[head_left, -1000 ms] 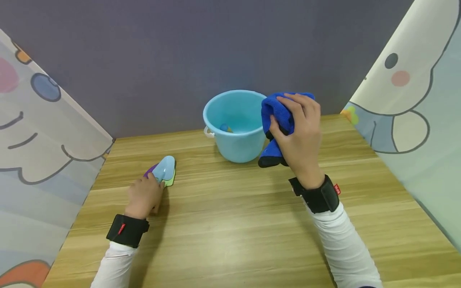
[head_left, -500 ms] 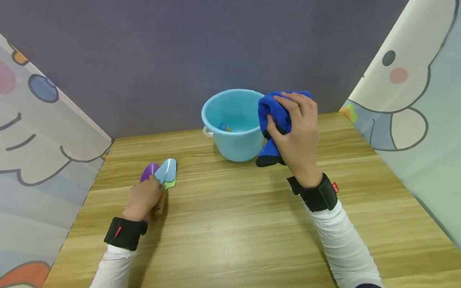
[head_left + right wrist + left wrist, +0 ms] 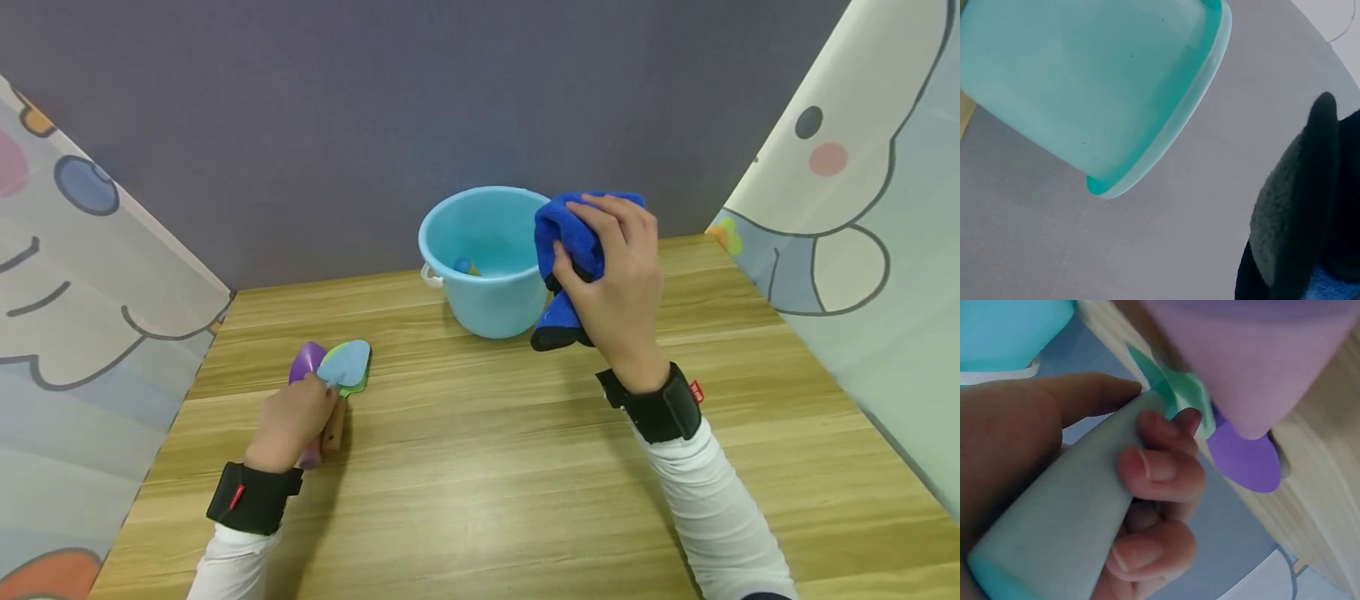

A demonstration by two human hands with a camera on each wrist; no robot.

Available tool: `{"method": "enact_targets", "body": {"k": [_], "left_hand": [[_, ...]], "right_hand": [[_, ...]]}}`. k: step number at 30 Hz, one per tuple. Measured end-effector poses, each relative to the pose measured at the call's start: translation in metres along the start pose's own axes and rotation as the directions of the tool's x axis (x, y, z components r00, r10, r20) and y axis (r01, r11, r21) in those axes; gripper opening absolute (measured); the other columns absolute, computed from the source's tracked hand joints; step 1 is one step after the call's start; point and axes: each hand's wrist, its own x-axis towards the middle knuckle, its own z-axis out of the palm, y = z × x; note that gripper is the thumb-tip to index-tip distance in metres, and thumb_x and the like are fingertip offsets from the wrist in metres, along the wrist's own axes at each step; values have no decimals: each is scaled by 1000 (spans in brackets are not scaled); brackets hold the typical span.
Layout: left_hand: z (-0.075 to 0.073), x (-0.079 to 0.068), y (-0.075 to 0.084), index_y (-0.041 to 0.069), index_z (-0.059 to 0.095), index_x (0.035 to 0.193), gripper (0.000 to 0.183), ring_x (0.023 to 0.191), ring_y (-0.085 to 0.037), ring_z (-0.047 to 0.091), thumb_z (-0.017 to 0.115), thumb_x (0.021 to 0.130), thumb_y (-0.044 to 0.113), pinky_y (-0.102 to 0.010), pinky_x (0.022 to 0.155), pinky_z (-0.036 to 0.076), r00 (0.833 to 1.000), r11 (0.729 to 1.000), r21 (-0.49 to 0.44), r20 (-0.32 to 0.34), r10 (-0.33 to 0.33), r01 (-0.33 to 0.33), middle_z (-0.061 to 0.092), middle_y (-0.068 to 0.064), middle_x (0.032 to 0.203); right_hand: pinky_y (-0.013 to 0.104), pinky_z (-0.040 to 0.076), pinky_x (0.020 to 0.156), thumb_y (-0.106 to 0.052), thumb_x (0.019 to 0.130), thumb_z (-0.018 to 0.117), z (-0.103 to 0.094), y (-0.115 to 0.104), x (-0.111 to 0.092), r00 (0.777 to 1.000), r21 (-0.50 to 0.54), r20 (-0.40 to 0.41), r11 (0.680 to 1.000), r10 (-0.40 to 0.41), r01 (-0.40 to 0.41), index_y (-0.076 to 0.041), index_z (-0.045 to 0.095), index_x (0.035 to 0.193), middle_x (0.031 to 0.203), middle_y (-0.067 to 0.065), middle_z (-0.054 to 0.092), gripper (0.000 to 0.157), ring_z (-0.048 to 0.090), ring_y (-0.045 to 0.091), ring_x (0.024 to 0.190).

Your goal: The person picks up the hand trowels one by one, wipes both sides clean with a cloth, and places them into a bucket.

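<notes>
My left hand (image 3: pixel 291 421) grips the handle of a light blue toy shovel (image 3: pixel 348 364), its fingers curled round the pale handle (image 3: pixel 1066 506) in the left wrist view. Under and beside it lie a purple toy shovel (image 3: pixel 307 362) and a green one (image 3: pixel 357 387) with a wooden handle (image 3: pixel 334 427). To the right, my right hand (image 3: pixel 624 287) holds a bunched blue fuzzy cloth with black edging (image 3: pixel 561 223) in the air, beside the light blue bucket (image 3: pixel 497 307). Only part of the cloth (image 3: pixel 1279 219) appears in the right wrist view.
The bucket stands at the table's back edge, against a grey wall (image 3: pixel 337 150). Inside it sits a small blue and yellow item (image 3: pixel 463 266), partly hidden. Printed cartoon panels flank the wooden table (image 3: pixel 465 500) on both sides.
My left hand has shifted slightly left and nearer, with the light blue shovel coming along a little. More of the purple shovel and the wooden handle shows. The right hand barely moves.
</notes>
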Motion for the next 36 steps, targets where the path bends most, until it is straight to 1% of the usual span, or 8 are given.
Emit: {"method": "enact_targets", "body": {"k": [7,10,15,19,25,27,33,36], "left_hand": [[-7,-3,7,-14,54,90,32,50,-29,55,57,101,16,-47,44,45,991,1000,-14,-131,-5,3,51,-14,60],[-9,-4,11,-13,53,88,31,49,-31,57,58,100,15,-46,41,44,976,1000,-26,-217,-4,-1,52,-17,63],[-18,-5,22,-14,53,96,29,48,-27,50,58,101,14,-39,38,38,942,997,-66,-335,14,-39,51,-19,71],[-26,-6,34,-11,53,92,29,47,-23,43,58,102,16,-35,37,32,913,996,-69,-406,27,-60,46,-15,68],[-37,-7,57,-9,55,91,29,45,-22,40,60,103,18,-33,37,29,842,993,-14,-533,89,-114,46,-14,66],[-41,-6,66,-8,55,92,29,44,-22,39,59,104,18,-32,37,28,825,992,-7,-557,102,-127,47,-14,66],[-59,4,96,-6,52,98,31,42,-25,42,52,107,23,-36,36,29,810,989,-26,-577,102,-143,47,-13,64],[-66,9,112,-6,51,101,32,41,-25,42,50,108,25,-36,36,30,786,986,1,-603,136,-170,45,-11,62]], "right_hand": [[46,41,115,-22,92,72,1,-1,0,1000,4,2,1000,4,-4,-9,69,124,132,14,65,34,52,34,130],[46,41,115,-22,92,72,1,-1,-1,1000,4,2,1000,1,-1,-9,69,124,132,14,65,34,52,34,130],[47,41,114,-22,92,72,1,-1,-1,1000,6,4,1000,-6,6,-8,69,124,132,14,65,34,53,35,130],[47,41,114,-22,92,72,1,-2,-1,1000,4,4,1000,-12,12,-8,69,124,132,14,65,34,53,35,130],[47,41,114,-22,92,72,1,-3,-2,1000,13,-5,1000,-26,26,-8,69,123,132,14,65,34,53,35,129],[47,41,115,-21,92,72,1,-4,-2,999,23,-13,999,-34,34,-8,70,123,132,15,65,34,53,35,129],[47,39,116,-21,91,73,-1,-7,-2,997,56,-55,997,-54,57,-7,70,121,130,15,66,33,53,35,129],[47,39,116,-20,91,74,-3,-9,-2,995,69,-81,995,-64,69,-7,71,120,129,16,66,32,54,35,129]]}}
